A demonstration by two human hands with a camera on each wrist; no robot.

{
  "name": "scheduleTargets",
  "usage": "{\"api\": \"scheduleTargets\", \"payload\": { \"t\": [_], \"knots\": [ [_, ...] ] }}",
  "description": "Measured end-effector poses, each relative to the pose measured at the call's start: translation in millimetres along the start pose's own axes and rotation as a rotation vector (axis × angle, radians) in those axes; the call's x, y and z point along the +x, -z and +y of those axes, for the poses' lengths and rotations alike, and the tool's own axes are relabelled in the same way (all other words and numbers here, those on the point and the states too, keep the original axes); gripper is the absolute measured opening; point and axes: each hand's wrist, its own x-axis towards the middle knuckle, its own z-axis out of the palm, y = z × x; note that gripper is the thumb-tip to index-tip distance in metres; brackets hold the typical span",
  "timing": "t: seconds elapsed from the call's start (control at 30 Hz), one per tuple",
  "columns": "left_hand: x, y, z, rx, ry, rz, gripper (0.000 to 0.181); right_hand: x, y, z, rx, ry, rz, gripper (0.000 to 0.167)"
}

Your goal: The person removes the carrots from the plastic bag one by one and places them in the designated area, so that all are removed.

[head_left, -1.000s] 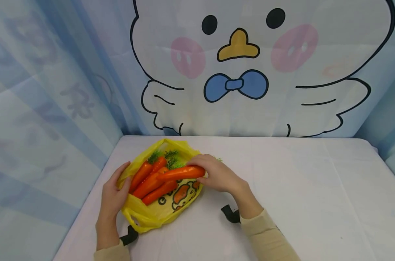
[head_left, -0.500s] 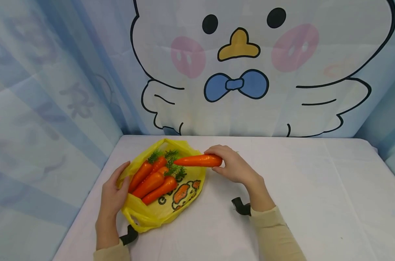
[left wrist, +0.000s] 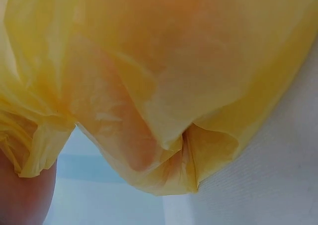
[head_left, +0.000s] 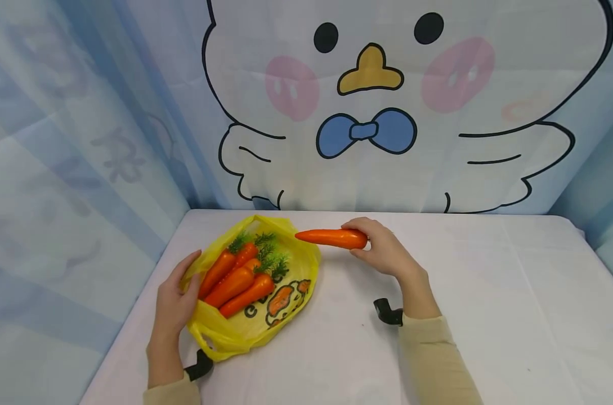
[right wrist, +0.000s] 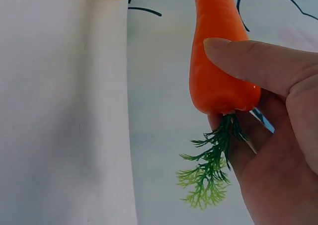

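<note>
My right hand [head_left: 382, 247] grips an orange carrot [head_left: 331, 238] by its thick end, above the table to the right of a yellow plastic bag [head_left: 306, 253]. In the right wrist view the thumb lies across the carrot [right wrist: 213, 81], with its green leafy top [right wrist: 213, 160] hanging beside the palm. My left hand [head_left: 174, 304] holds the bag's left edge, its mouth spread. Several more carrots [head_left: 233, 286] with green tops lie inside. Yellow film [left wrist: 189, 76] fills most of the left wrist view and hides part of that hand.
A white-covered table [head_left: 463, 304] reaches to a cartoon-printed curtain [head_left: 367, 185] at the back. Another pale blue curtain [head_left: 73, 225] hangs along the left side. Black wrist mounts [head_left: 389, 312] sit at both wrists.
My right hand has drawn the carrot out of the bag and carried it rightward and slightly back. The left hand and the bag have hardly moved.
</note>
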Motion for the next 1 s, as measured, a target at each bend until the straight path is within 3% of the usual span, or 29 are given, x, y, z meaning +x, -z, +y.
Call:
{"api": "scheduleTargets", "payload": {
  "t": [0.5,1.0],
  "knots": [
    [0.2,-0.3,0.2,-0.019,0.019,-0.009,0.043,-5.6,8,45,-0.032,-0.092,-0.034,0.044],
    [0.5,0.1,-0.9,-0.011,0.023,-0.013,0.044,-7.5,22,66,-0.051,-0.166,-0.085,0.047]
  ]
}}
